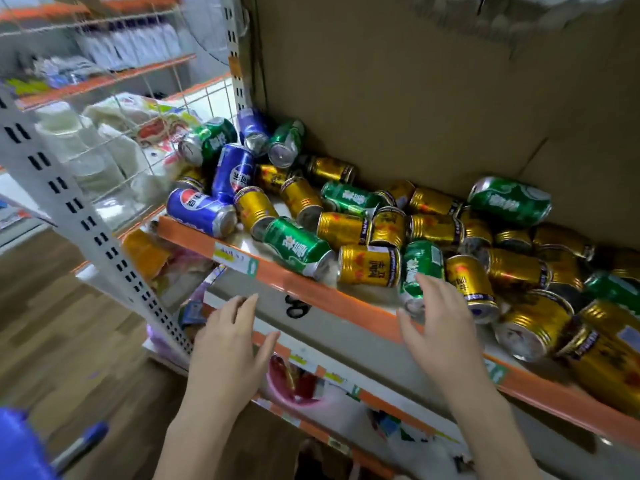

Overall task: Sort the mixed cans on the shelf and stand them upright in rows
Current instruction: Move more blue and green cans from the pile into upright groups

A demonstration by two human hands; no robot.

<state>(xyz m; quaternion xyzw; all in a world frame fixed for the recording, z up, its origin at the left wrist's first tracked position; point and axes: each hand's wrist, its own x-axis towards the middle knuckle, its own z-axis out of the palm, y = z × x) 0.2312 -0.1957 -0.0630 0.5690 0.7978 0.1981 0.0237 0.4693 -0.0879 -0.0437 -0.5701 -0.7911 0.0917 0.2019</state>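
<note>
Right end of the shelf [346, 306] is cut off at the frame edge, so I can't see how far the cans [381, 230] run; labels are blurred. Shelf has an orange front lip and a cardboard backing [415, 98], with wood-look floor [69, 323] below. Gold, green and blue cans lie on their sides in a mixed heap across the shelf, none upright. A perforated upright [86, 220] crosses the left. My left hand [232, 334] hovers below the lip, fingers spread, holding nothing. My right hand [440, 323], fingers apart, is at the lip just before a green can [420, 268].
</note>
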